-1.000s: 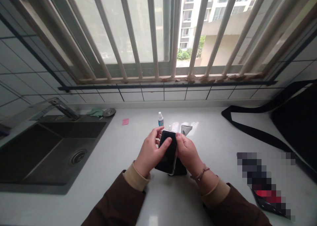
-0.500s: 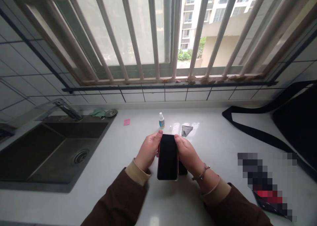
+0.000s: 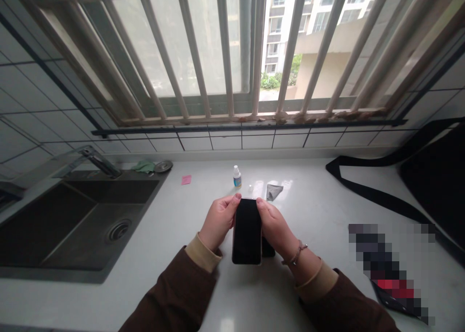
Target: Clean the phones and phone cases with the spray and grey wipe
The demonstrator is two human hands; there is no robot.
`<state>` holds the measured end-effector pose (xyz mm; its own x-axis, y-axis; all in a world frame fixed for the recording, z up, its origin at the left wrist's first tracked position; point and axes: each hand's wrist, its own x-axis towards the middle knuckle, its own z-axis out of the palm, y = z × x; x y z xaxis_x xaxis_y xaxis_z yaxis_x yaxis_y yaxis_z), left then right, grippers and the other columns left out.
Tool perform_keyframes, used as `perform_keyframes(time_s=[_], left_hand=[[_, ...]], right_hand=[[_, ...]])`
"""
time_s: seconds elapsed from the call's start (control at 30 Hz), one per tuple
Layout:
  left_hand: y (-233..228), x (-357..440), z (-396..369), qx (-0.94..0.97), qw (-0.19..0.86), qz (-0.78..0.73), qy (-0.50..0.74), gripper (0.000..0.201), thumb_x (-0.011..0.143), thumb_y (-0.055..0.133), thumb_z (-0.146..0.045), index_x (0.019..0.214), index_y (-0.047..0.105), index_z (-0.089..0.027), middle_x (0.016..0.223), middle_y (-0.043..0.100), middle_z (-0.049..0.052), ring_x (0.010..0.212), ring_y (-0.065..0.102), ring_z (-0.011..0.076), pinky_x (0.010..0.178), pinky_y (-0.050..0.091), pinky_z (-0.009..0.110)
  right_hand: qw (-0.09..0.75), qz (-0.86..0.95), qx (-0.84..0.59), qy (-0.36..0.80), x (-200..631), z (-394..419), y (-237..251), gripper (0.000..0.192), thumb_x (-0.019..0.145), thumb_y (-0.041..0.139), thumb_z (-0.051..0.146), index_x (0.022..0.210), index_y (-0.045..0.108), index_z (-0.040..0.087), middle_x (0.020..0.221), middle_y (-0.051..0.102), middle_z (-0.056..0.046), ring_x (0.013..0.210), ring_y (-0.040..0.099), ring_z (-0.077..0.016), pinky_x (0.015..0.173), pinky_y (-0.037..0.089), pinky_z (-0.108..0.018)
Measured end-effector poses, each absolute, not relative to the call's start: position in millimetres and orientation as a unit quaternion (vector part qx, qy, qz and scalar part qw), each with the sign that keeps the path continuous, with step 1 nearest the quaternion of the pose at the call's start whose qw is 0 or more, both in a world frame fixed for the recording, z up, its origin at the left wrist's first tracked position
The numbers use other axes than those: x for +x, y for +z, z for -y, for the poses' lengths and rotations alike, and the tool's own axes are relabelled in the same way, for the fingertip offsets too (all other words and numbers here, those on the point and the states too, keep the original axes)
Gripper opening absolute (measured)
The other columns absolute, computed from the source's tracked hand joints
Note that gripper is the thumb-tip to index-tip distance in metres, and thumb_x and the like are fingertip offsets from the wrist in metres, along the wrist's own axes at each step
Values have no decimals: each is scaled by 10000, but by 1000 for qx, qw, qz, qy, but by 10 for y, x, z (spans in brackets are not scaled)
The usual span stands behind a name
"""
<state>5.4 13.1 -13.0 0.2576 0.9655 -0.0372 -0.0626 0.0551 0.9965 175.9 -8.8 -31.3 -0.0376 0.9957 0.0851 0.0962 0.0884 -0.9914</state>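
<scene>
From the head camera, I hold a black phone (image 3: 247, 231) upright over the white worktop (image 3: 319, 211), screen dark and facing me. My left hand (image 3: 217, 221) wraps the phone's left edge, thumb tip near the top left corner; my right hand (image 3: 276, 228) wraps the right edge, thumb at the top right corner. Both hands have a narrow grip closed on the phone, which sits near the middle of the worktop. A dark flat thing (image 3: 269, 248) peeks out just behind the phone's lower right, under my right hand; I cannot tell what it is.

Just beyond my fingers stand a small white dropper bottle (image 3: 237, 176), a tiny white cap (image 3: 250, 188) and a grey cloth (image 3: 272, 191). Further left lies a pink note (image 3: 186, 179), then the dark sink (image 3: 80, 220) with its tap (image 3: 98, 160). At far right a black bag (image 3: 432, 181) trails its strap along the worktop.
</scene>
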Motion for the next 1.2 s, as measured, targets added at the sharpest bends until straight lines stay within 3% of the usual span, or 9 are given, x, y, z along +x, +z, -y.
perform_keyframes(time_s=[0.37,0.73,0.9,1.1,1.2], left_hand=[[-158,34,-146,574,545,-441,424,533,984,591,-650,727,538,-186,626,386,-48,559,336,99,519,239,249],[-72,33,-125,686,343,-492,411,525,1037,518,-585,708,593,-182,652,514,-17,650,454,144,610,306,281],[-108,48,-135,663,409,-468,419,531,1045,480,-601,698,492,-199,651,442,-33,631,391,132,590,302,270],[-121,34,-131,590,421,-501,472,553,1006,527,-659,694,547,-203,612,491,-26,569,441,132,536,335,261],[-131,-24,-177,503,401,-543,540,567,970,548,-714,692,548,-220,544,466,-38,479,433,132,458,316,263]], right_hand=[[483,576,-509,420,1772,79,-334,571,1063,346,672,847,587,201,817,639,-59,756,574,-221,698,457,-340],[453,611,-547,350,1755,76,-328,570,1085,281,645,795,537,226,746,622,-42,689,562,-206,639,394,-322],[464,614,-520,371,1749,94,-331,560,1089,311,641,798,539,222,744,610,-25,685,548,-192,644,403,-314],[448,607,-464,464,1756,110,-293,628,1078,329,691,843,627,190,844,697,-55,760,602,-197,673,451,-306],[399,614,-465,498,1748,137,-266,698,1059,316,739,736,615,198,656,650,-27,602,566,-170,566,403,-289]])
